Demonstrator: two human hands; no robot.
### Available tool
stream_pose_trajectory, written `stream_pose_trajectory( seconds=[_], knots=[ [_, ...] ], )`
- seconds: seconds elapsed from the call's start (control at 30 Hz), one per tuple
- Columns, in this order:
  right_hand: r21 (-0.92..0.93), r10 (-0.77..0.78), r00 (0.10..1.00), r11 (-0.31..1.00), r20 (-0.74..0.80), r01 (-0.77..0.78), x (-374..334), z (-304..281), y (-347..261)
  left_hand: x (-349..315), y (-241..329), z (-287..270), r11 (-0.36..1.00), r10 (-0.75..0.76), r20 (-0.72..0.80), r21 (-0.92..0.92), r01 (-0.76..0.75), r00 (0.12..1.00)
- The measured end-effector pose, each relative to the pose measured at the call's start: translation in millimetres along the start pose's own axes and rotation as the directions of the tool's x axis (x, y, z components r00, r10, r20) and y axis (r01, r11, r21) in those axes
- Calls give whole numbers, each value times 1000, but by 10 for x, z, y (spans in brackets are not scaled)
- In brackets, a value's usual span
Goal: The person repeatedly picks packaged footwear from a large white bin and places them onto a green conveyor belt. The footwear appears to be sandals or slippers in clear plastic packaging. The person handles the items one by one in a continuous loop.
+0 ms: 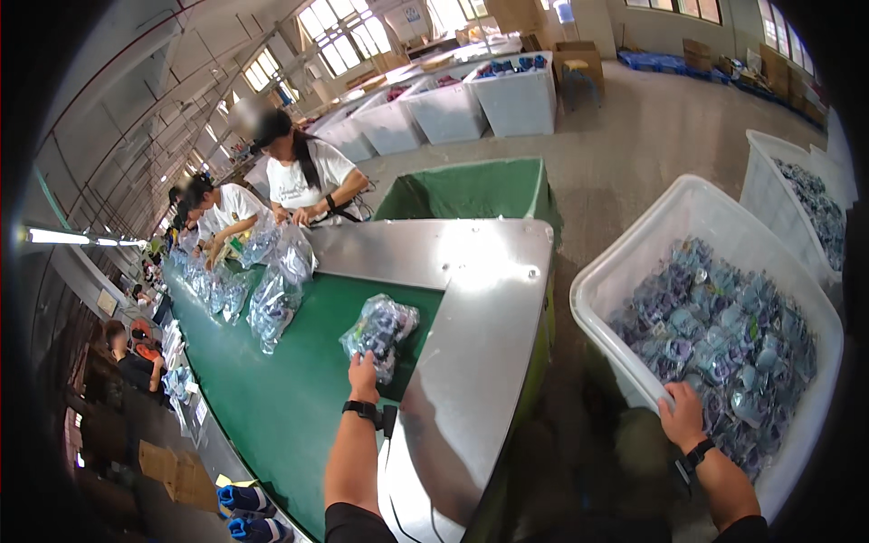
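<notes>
My left hand [364, 378] reaches over the end of the green conveyor belt [262, 389]. Its fingers are closed on the near edge of a clear plastic bag [382, 328] with blue-grey items inside, probably shoes. The bag lies on the belt close to the metal end plate [480, 317]. To the right, my right hand [684, 418] grips the near left rim of a large white plastic bin [625, 357]. Inside the bin is a heap of blue-grey items in clear wrapping [724, 335]. Black bands circle both wrists.
Co-workers [308, 176] stand along the belt's far side, handling more clear bags [276, 294]. A green bin [480, 185] stands behind the end plate. White bins [516, 100] line the back. Another filled white bin [769, 172] is far right. Blue shoes [249, 511] sit lower left.
</notes>
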State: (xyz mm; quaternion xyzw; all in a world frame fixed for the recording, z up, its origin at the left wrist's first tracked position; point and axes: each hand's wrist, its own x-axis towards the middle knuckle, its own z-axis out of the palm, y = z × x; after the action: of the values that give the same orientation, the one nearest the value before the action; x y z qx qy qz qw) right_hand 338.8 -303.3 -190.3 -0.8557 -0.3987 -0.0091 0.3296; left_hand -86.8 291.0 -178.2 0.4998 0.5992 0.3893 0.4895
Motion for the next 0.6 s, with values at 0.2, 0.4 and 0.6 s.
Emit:
stream_pose_trajectory(
  seconds=[0.2, 0.4, 0.6],
  knots=[
    [8, 4, 1000, 1000, 5, -4, -20, 60, 75, 137, -43, 518, 979, 201, -206, 4, -205, 958],
    [4, -21, 1000, 1000, -8, 21, -56, 104, 151, -169, 204, 593, 876, -305, -205, -445, 189, 930],
    [22, 26, 1000, 999, 8, -27, -80, 148, 231, -798, 355, 332, 692, -296, 364, -555, 461, 883]
  ],
)
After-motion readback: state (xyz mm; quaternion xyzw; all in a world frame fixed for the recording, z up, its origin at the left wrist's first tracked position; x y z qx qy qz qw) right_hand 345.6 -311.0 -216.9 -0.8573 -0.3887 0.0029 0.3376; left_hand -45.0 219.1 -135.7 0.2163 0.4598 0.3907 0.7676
